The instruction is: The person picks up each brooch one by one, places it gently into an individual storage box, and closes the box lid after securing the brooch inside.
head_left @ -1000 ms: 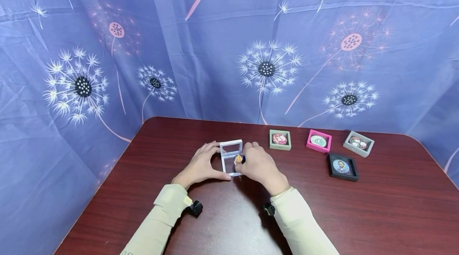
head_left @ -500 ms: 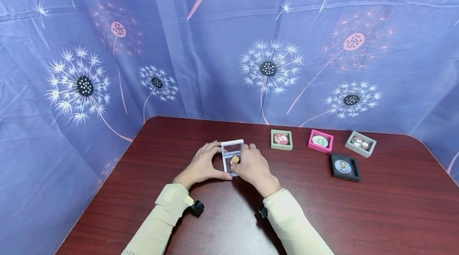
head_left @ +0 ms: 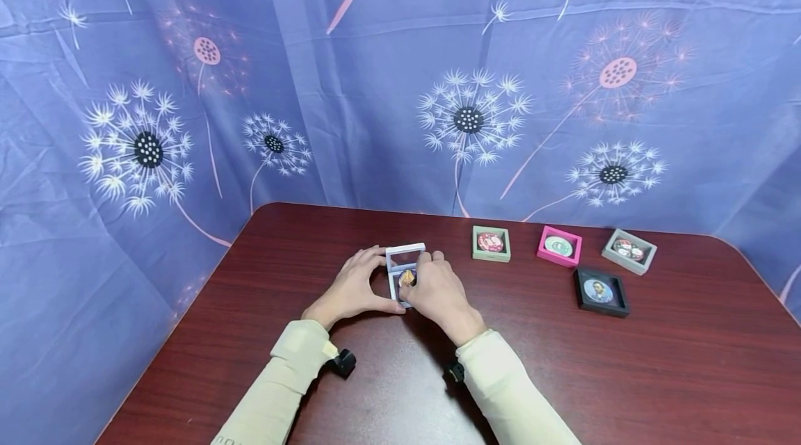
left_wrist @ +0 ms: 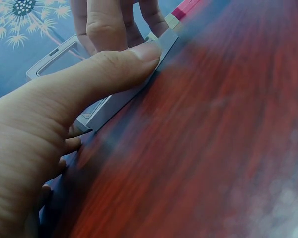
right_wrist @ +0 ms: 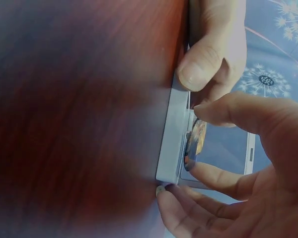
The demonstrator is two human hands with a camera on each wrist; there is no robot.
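A small white display case [head_left: 405, 248] stands opened on the table, its see-through lid raised at the back. My left hand [head_left: 350, 288] grips it from the left, thumb along the front edge and fingers by the far side. Between the thumb and a finger of my right hand [head_left: 444, 292] is a round badge [right_wrist: 195, 144] with a gold and dark picture. In the right wrist view the badge is tilted, close over the case's lower half. Other right fingers lie by the case's right side. My right hand partly covers the badge in the head view.
To the right on the dark red wooden table [head_left: 375, 389] are a green case [head_left: 491, 256], a pink case [head_left: 557, 262], a grey case [head_left: 630, 267] and a black case [head_left: 602, 308], each with a round badge inside. A blue dandelion-print cloth [head_left: 375, 83] hangs behind.
My right hand has shifted left with the badge, bringing it further over the case's lower half. My left hand and the case have hardly moved.
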